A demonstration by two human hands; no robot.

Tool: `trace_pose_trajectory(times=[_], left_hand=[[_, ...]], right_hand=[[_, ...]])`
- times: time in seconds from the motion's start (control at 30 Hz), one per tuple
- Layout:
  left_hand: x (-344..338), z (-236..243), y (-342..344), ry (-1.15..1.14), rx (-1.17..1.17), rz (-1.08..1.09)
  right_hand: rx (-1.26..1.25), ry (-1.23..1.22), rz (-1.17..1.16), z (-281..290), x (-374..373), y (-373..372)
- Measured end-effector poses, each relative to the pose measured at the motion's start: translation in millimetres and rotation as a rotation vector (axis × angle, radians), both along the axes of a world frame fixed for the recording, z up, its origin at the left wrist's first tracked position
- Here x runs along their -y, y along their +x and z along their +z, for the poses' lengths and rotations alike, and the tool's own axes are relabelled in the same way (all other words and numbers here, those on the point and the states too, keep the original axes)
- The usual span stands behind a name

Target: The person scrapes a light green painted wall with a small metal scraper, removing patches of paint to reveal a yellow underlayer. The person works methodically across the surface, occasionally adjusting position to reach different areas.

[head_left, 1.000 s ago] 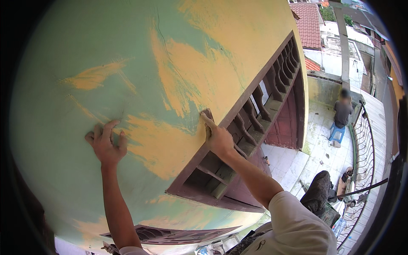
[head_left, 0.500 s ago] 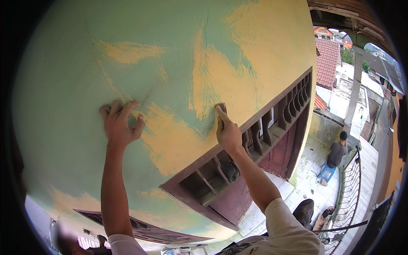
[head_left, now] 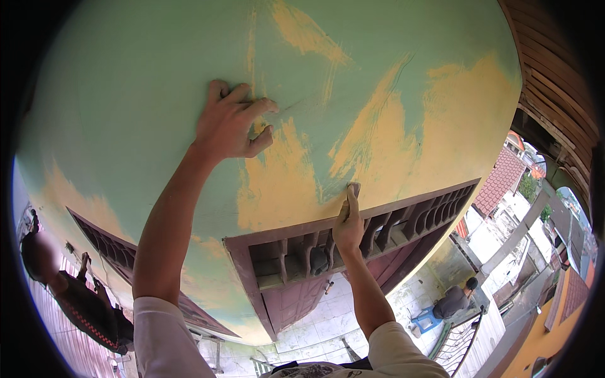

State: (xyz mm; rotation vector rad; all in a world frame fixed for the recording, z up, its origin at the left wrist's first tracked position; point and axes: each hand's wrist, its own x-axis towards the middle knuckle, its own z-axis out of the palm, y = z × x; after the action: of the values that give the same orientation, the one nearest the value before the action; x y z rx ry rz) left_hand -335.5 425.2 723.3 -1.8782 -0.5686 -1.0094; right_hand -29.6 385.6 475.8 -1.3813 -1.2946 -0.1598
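So your right hand [head_left: 348,230] had the block [head_left: 354,187], a small dark one, pinched with the index finger laid along it and the thumb at its left side. Couldn't tell what the other fingers were doing, they were tucked out of sight. The block sat against the wall [head_left: 157,113], near the lower part of a yellow patch [head_left: 391,142] and just past the far edge of the vent [head_left: 239,249]. Its far end poked out beyond your fingertip and pointed away from you, leaning a touch right. Long axis looked roughly in line with that finger, though your hand hid most of the block.

Your left hand [head_left: 230,123] was over to the left and farther along, fingers spread and bent, tips on the green paint, nothing visible in it. Far right, someone [head_left: 450,302] sat on a blue stool [head_left: 427,320]; another person [head_left: 88,309] was at the left edge.
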Motion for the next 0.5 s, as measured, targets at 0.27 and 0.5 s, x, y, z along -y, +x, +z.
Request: trace_pose_trajectory(times=[0.27,0.5], left_hand=[[-4,-2,-7,0.017,-0.002,-0.01],[-6,2,-2,0.011,-0.004,0.0]], right_hand=[[-0.1,-0.099,0.025,59,-5,-12],[0.137,0.335,-0.045,6,-25,5]])
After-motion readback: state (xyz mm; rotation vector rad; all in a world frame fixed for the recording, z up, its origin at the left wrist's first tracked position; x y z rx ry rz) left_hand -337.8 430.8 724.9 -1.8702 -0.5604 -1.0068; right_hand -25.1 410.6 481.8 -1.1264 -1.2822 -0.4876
